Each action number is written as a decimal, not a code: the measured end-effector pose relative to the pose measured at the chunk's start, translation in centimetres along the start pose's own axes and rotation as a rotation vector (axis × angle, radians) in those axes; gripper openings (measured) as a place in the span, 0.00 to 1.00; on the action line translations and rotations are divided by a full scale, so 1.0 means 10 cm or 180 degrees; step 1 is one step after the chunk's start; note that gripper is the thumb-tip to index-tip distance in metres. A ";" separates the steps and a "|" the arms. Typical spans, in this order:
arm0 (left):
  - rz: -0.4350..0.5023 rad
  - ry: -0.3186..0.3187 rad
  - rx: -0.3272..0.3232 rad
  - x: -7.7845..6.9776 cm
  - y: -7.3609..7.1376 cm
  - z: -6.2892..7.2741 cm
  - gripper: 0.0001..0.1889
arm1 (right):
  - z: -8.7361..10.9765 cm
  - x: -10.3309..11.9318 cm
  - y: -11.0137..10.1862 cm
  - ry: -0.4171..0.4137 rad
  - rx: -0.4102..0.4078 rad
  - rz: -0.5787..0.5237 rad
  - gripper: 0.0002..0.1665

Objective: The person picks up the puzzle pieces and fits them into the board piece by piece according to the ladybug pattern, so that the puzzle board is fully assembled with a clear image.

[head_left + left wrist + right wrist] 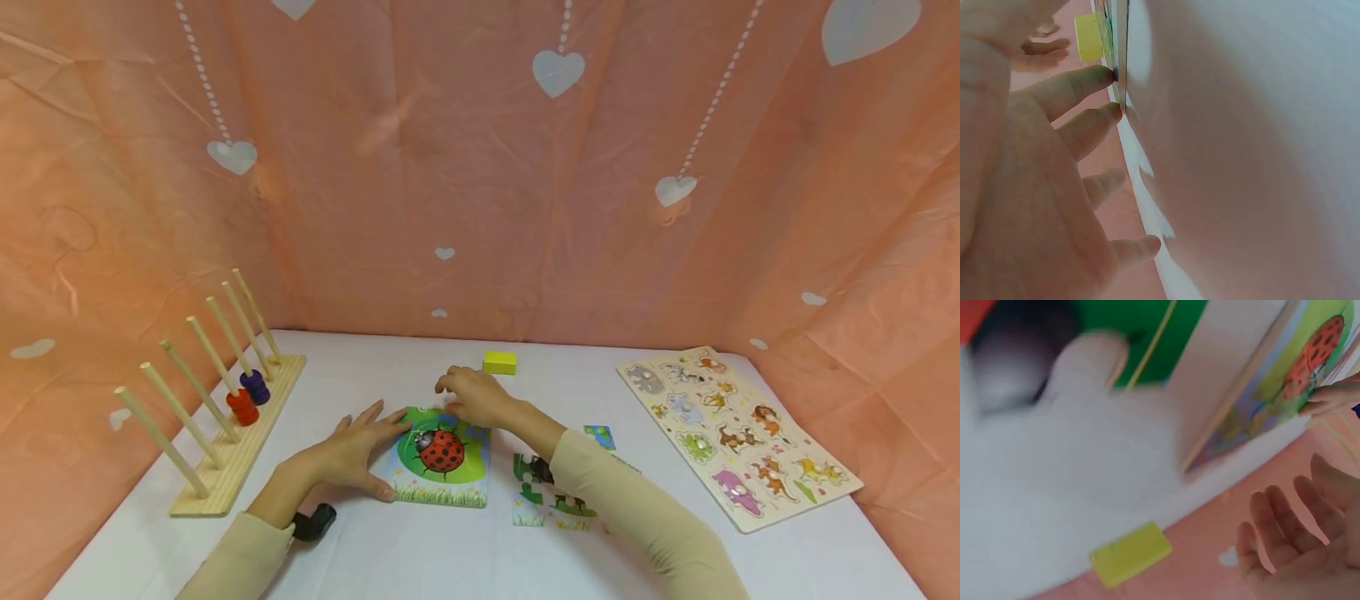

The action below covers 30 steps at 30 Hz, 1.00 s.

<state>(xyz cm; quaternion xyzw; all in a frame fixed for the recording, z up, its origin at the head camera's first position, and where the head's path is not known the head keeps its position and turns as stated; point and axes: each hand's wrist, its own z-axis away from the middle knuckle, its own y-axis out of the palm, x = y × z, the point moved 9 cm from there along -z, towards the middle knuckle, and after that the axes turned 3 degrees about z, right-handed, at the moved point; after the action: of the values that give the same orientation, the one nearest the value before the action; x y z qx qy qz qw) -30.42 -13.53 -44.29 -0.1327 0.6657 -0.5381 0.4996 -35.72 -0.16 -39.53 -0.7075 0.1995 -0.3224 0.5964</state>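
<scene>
A square ladybug picture board (468, 483) lies on the white table in the head view. My left hand (341, 454) is spread at its left side, the index fingertip near the upper left corner and the thumb at the lower left. In the left wrist view, straight fingertips (1107, 74) of that hand meet the board's edge. Over the board's top right corner is my right hand (477, 398). The right wrist view shows this right hand (1300, 531) with loosely bent fingers and nothing between them, apart from the board (1254, 419).
A yellow block (499, 362) sits behind the right hand. Loose puzzle pieces (528, 512) lie right of the board, partly under the right sleeve. At left stands a wooden peg rack (255, 450) with red and blue rings; at right, an animal puzzle board (738, 437).
</scene>
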 end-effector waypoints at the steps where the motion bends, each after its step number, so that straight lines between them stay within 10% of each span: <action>1: 0.0008 -0.0006 0.0002 0.00 0.00 0.00 0.54 | 0.03 0.01 -0.02 -0.0024 0.0032 0.0130 0.18; 10: 0.0026 -0.0006 0.0007 0.01 0.00 0.01 0.54 | 0.40 0.22 0.29 0.0017 0.1219 0.0604 0.42; 30: 0.0079 0.0032 0.0020 -0.01 0.01 0.01 0.55 | 0.54 0.41 0.49 0.0001 0.1406 0.0695 0.44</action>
<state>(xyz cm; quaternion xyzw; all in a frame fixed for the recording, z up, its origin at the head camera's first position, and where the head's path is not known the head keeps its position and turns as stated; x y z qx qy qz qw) -30.30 -13.48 -44.27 -0.1202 0.6682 -0.5346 0.5033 -28.58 -0.08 -43.86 -0.5341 0.1996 -0.2919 0.7679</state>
